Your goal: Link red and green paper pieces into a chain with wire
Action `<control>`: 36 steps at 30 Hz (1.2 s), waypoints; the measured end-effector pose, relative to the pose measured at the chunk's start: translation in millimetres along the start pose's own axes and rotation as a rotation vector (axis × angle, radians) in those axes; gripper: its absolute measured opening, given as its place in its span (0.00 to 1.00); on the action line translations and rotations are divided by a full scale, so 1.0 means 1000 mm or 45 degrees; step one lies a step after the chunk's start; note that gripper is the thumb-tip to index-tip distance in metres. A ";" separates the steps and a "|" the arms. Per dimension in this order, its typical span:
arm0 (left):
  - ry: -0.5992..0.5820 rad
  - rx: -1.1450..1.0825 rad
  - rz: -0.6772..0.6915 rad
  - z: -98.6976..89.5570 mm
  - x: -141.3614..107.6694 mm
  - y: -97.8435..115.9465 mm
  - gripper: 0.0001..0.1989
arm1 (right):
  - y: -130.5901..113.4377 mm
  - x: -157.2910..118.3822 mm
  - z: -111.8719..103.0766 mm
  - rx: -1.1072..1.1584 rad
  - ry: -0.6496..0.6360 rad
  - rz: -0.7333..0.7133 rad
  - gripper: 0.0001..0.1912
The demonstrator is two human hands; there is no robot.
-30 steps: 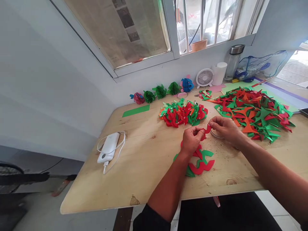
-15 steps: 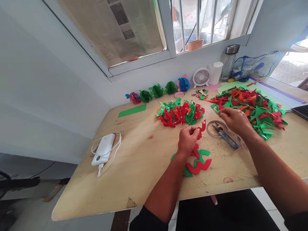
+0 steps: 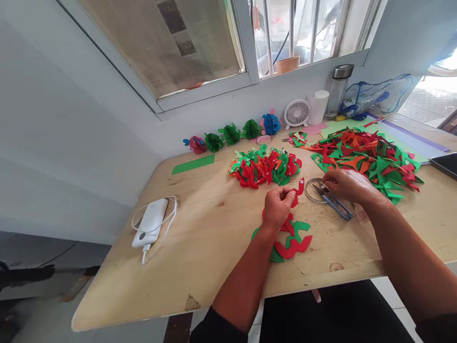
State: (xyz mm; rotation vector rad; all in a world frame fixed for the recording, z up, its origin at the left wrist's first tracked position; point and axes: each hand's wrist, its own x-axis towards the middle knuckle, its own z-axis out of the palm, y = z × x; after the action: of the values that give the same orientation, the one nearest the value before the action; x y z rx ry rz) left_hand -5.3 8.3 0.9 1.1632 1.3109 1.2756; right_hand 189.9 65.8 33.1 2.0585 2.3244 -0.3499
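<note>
My left hand (image 3: 278,207) is closed on a red paper cutout (image 3: 300,187) with a small white patch near its upper tip. Under and in front of that wrist lie more red cutouts (image 3: 294,246) and green cutouts (image 3: 302,226). My right hand (image 3: 348,186) has its fingers pinched together just over a pair of thread snips (image 3: 338,206). A tiny white bit shows at those fingertips; I cannot tell what it is. The snips lie partly across a thin grey ring (image 3: 310,194), which looks like a narrow tape roll.
A heap of red and green cutouts (image 3: 264,166) lies ahead, with a larger pile of paper scraps (image 3: 371,157) at right. A white power bank (image 3: 152,221) with cable lies left. Along the wall stand paper ornaments (image 3: 230,135), a small fan (image 3: 297,113) and a glass bottle (image 3: 337,95).
My right hand has come down from the scrap pile's edge toward the ring and the snips. The left hand keeps its hold on the red cutout. The view has shifted slightly.
</note>
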 end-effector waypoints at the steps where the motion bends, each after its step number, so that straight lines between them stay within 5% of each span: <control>1: -0.010 0.037 0.018 0.000 0.000 0.000 0.07 | 0.001 0.000 0.001 -0.002 -0.006 -0.017 0.11; 5: -0.155 0.401 0.237 0.002 -0.006 0.002 0.07 | 0.001 0.000 0.003 -0.004 0.009 -0.075 0.11; 10: -0.552 0.776 0.654 0.014 -0.017 0.008 0.06 | 0.002 -0.001 0.005 0.006 0.053 -0.113 0.09; 15: -0.750 0.942 0.705 0.024 -0.021 0.006 0.08 | 0.006 0.003 0.009 0.031 0.083 -0.138 0.08; 29: -0.827 1.004 0.746 0.029 -0.023 0.002 0.08 | 0.004 -0.001 0.009 0.037 0.054 -0.211 0.06; 36: -0.806 0.986 0.737 0.031 -0.023 -0.006 0.08 | 0.003 -0.001 0.004 0.501 0.109 -0.343 0.08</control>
State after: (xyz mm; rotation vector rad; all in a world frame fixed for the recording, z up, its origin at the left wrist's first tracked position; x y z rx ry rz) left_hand 27.8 -11.1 -5.3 2.3873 1.0102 0.6203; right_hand 192.5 64.4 29.0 1.9278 2.7802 -0.7995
